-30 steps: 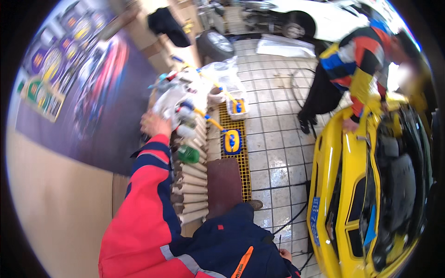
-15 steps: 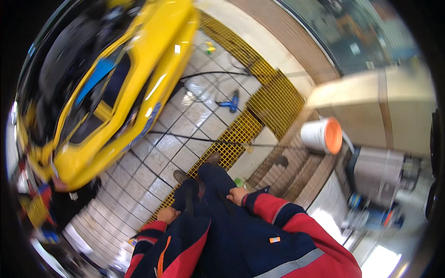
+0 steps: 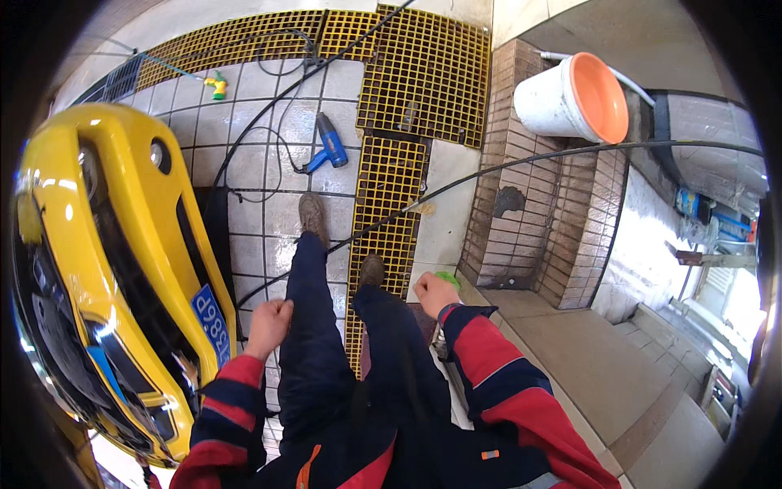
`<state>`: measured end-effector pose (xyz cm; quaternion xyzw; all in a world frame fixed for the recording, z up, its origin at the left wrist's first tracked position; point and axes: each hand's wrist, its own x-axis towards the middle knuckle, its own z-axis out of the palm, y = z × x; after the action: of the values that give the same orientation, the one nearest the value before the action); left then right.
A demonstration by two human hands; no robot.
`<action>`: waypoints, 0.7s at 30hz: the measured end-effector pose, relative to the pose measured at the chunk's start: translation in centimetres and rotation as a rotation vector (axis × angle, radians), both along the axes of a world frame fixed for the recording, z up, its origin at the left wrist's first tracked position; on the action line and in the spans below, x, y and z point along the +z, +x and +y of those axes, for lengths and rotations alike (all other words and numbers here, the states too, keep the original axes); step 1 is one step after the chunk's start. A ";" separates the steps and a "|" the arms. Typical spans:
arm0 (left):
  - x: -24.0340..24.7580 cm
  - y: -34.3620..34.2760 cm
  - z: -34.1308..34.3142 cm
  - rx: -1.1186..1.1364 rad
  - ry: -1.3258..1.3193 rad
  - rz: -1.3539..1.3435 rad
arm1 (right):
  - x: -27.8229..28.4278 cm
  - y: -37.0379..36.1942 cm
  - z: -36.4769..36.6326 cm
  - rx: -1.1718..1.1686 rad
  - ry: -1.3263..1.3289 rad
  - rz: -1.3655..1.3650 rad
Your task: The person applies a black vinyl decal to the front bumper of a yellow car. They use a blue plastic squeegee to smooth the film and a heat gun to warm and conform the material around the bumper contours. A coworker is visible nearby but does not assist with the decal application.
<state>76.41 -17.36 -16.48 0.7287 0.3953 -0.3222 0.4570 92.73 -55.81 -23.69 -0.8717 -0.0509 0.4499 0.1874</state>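
Note:
Low over my left thigh, my left hand is loosely closed with nothing seen in it. It hangs nearest the front of a yellow car. My right hand is also closed, held out beside my right leg. A green thing lies just behind that hand, mostly hidden. Ahead on the tiles rests a blue power tool, shaped like a drill or heat gun, with a dark cord. No hand touches it.
Black hoses cross the floor and my path. Yellow drain grating runs along the tiles. A white bucket, orange inside, lies tipped toward me by a brick-tiled step. Farther off is a yellow-green spray nozzle.
My view has turned and I have stepped forward along the grating. The car's front now shows close on my left. Both hands stay closed, swung slightly outward.

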 end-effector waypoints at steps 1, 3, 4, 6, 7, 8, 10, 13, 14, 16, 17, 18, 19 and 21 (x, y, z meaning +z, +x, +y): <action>-2.4 3.0 0.4 -0.046 0.057 -0.010 | -1.3 1.8 0.0 -0.074 0.021 -0.006; -7.5 8.4 1.5 -0.189 0.171 -0.077 | -5.0 4.5 0.3 -0.152 0.035 -0.019; -10.1 10.8 1.8 -0.298 0.219 -0.127 | -8.0 6.1 0.8 -0.138 0.004 -0.032; -14.3 12.5 1.8 -0.406 0.267 -0.099 | -15.0 9.0 1.6 -0.096 -0.020 -0.022; -16.7 13.3 2.5 -0.352 0.225 -0.059 | -19.3 10.7 2.1 -0.067 -0.033 -0.056; -18.8 13.4 3.4 -0.321 0.183 -0.016 | -24.0 12.4 3.1 0.009 -0.084 -0.051; -22.8 12.6 5.9 -0.145 0.103 -0.002 | -33.3 15.7 4.9 0.098 -0.107 -0.065; -28.4 10.6 8.2 0.194 0.009 0.095 | -44.6 20.8 7.1 0.263 -0.025 -0.175; -29.8 9.9 8.4 0.228 -0.015 0.140 | -47.4 22.0 7.8 0.343 -0.061 -0.135; -31.9 9.3 8.3 0.299 -0.047 0.192 | -50.1 22.5 8.4 0.364 -0.092 -0.064; -32.5 9.1 8.0 0.333 -0.056 0.201 | -50.7 22.1 8.5 0.356 -0.124 0.016; -33.0 9.3 7.6 0.370 -0.050 0.217 | -51.0 22.4 8.6 0.350 -0.108 0.064; -33.5 9.6 7.0 0.361 -0.053 0.226 | -51.2 22.7 8.9 0.365 -0.133 0.086; -34.1 10.5 5.8 0.329 -0.046 0.192 | -50.9 23.3 9.2 0.352 -0.090 0.131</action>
<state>86.87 -11.57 -50.62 0.6095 0.5433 -0.3202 0.4804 116.07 -46.59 -74.55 -0.8258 -0.1701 0.5332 0.0694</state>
